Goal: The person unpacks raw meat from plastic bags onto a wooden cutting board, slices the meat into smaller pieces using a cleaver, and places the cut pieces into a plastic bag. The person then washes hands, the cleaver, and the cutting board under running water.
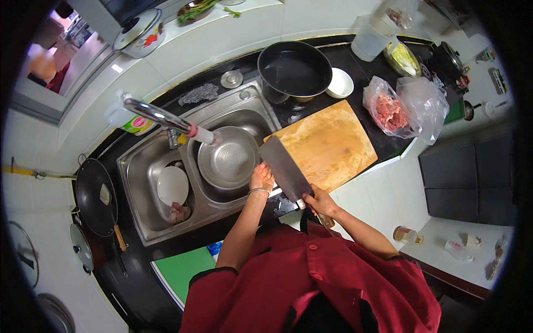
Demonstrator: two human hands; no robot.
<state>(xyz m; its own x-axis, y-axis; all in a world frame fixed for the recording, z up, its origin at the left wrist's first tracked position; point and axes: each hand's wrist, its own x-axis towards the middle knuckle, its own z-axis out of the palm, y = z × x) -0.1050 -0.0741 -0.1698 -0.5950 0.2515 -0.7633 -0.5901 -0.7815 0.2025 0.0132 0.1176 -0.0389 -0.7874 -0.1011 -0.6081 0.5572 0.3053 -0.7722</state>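
Observation:
My right hand (pixel 321 201) is closed around the wooden handle of a broad cleaver (pixel 285 168), whose blade points up and left across the near left edge of a wooden cutting board (pixel 329 143). My left hand (pixel 262 177), with a bangle at the wrist, is at the blade's left edge, its fingers partly curled; whether they touch the blade cannot be told. Left of it a perforated metal bowl (pixel 229 158) sits in the right basin of the steel sink (pixel 193 183). Raw meat (pixel 389 112) lies in a clear plastic bag right of the board.
The faucet (pixel 166 116) reaches over the sink. A white plate (pixel 173 185) lies in the left basin. Behind the board stand a large dark pot (pixel 295 70) of liquid and a white bowl (pixel 340 83). A wok (pixel 96 195) is at left. Another person (pixel 41 66) shows through the window.

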